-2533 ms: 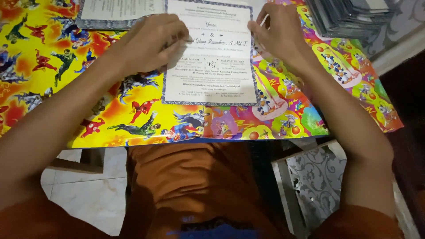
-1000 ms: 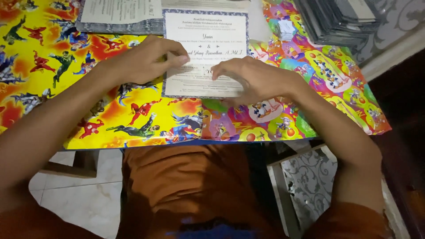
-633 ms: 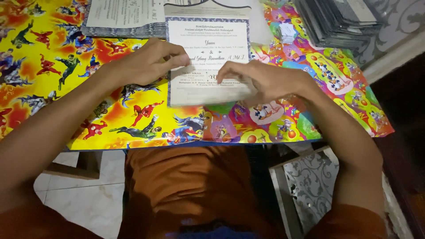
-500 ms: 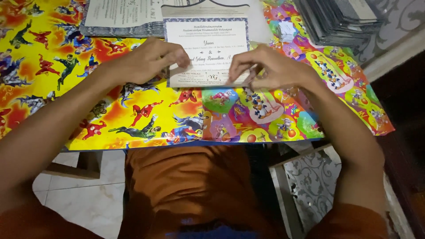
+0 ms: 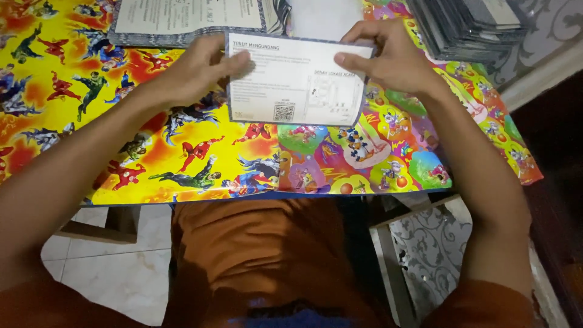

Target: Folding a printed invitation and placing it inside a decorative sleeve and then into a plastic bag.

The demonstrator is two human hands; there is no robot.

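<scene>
the left hand (image 5: pixel 197 73) grips the left edge of a folded white card (image 5: pixel 294 82), its fingers (image 5: pixel 240 61) curled over the card's upper left corner and pressing on the printed face. the right hand (image 5: pixel 388 58) holds the same card at its upper right corner, the thumb (image 5: pixel 352 61) laid flat on the face and the other fingers bent over the top edge behind it. the card is folded over so that its top panel shows blocks of small print, a little map drawing and a square code, and it sits low above the table, between the two hands; whether its lower edge touches the cloth cannot be told. beneath the card lies a bright cartoon-printed table cover (image 5: pixel 182 152), yellow with superhero figures to the card's left and multicoloured with cartoon animals to its right and below. just beyond the card, touching the far side of the left hand, lies an open card with a dark patterned border (image 5: pixel 182 18). farther off, beyond the right hand from the card, stands a stack of grey cards (image 5: pixel 467 27). nearer the person than the card, past the table edge, are orange trousers (image 5: pixel 261 255) and a pale tiled floor (image 5: pixel 103 279).
</scene>
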